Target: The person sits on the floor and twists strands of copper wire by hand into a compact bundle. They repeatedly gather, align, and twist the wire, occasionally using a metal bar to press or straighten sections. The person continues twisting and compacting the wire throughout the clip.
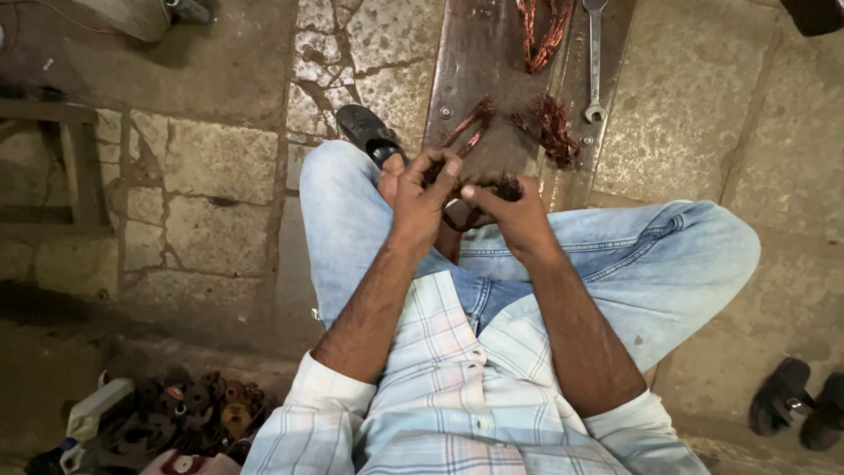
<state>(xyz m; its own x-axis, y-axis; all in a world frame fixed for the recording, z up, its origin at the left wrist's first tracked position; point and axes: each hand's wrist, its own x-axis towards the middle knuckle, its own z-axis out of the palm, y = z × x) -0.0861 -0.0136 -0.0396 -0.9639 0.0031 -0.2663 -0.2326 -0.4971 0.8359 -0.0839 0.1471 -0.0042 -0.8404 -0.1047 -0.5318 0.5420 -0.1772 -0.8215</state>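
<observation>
Copper wire, reddish and tangled, is the material in both hands. The left hand [420, 186] pinches a strand of the copper wire bundle [501, 188] between thumb and fingertips, fingers curled inward, apparently to draw the strand taut. The right hand [512, 211] is closed around the bundle, gripping it low over the lap, which looks like a way to steady it against that pull. The person sits with knees apart in light blue jeans [694, 255], so the work stays between the legs.

Just beyond the hands lies a worn metal plate [479, 53] on the stone floor [211, 167]. It carries further loose copper coils [552, 127] within easy reach, with an open-ended spanner [595, 62] at its right edge. A black sandal [369, 132] is on the foot left of the plate.
</observation>
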